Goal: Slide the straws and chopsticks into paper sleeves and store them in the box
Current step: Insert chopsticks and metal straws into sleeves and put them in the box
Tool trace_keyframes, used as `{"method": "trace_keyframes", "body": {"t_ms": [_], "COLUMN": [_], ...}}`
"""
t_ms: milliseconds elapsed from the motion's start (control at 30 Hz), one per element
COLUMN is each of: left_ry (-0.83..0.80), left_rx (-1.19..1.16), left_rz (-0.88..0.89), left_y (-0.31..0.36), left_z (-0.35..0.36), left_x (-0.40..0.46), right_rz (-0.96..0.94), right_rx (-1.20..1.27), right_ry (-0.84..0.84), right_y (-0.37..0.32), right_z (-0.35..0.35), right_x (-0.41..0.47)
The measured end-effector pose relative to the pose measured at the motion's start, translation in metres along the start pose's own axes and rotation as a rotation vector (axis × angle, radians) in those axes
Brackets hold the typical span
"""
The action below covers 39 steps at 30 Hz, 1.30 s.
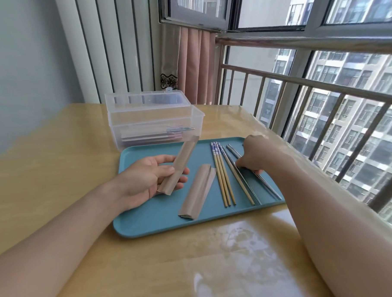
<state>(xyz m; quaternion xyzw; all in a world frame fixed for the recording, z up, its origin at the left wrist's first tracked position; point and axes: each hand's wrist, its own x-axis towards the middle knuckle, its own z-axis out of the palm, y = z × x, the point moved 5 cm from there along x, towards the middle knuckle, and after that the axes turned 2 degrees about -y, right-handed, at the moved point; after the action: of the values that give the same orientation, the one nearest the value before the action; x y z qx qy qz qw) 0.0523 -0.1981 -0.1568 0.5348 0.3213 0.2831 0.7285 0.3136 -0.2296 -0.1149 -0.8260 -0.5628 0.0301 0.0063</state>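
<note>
Looking through the head camera, I see my left hand [147,179] holding one brown paper sleeve [179,167] up off the blue tray [149,224], thumb over the front and fingers curled behind its lower half. It is tilted with the far end raised, which I judge keeps an opening free for loading, though I cannot tell which end is open. My right hand [255,156] is down on the tray's right side, fingertips pinching the metal chopsticks [265,184] near their middle; I take this as picking the next pair to slide in.

Two more sleeves [198,192] lie flat in the tray's centre, just beside the bamboo chopsticks with blue patterned tops [223,176], all running in roughly the same direction, so each can be lifted without crossing another.

The clear plastic box [156,125] stands open on the wooden table [57,177], touching the tray's far edge, lid hinged back. Sleeved items already lie inside, with thin coloured ends showing, likely straws. Its place right behind the tray makes for a short reach from either hand. No loose straws show on the tray, so by my reading chopsticks are what remains.
</note>
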Motion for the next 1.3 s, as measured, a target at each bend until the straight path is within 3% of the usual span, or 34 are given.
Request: {"method": "trace_keyframes", "body": {"t_ms": [433, 667, 733, 867, 933, 1067, 1200, 1300], "left_ry": [0.008, 0.029, 0.079, 0.157, 0.181, 0.23, 0.337, 0.379], "left_rx": [0.01, 0.063, 0.112, 0.231, 0.274, 0.304, 0.255, 0.221], "left_rz": [0.007, 0.04, 0.07, 0.127, 0.148, 0.16, 0.19, 0.189], "left_y": [-0.001, 0.001, 0.002, 0.004, 0.006, 0.008, 0.012, 0.013], "left_z": [0.0, 0.002, 0.001, -0.002, -0.004, -0.009, -0.016, -0.021], "left_x": [0.0, 0.0, 0.0, 0.0, 0.001, -0.001, 0.0, 0.001], "right_rz": [0.045, 0.094, 0.097, -0.028, -0.163, -0.261, -0.047, 0.098], "right_rx": [0.034, 0.173, 0.349, 1.361, 1.684, 1.861, 1.887, 1.854], "right_ry": [-0.059, -0.054, -0.039, -0.054, -0.132, -0.25, -0.197, -0.269], "right_y": [0.009, 0.02, 0.029, 0.027, 0.009, -0.034, -0.047, -0.053], "right_z": [0.004, 0.006, 0.003, -0.017, -0.021, -0.007, 0.01, 0.022], "right_x": [0.005, 0.013, 0.01, -0.002, -0.007, -0.012, -0.011, -0.014]}}
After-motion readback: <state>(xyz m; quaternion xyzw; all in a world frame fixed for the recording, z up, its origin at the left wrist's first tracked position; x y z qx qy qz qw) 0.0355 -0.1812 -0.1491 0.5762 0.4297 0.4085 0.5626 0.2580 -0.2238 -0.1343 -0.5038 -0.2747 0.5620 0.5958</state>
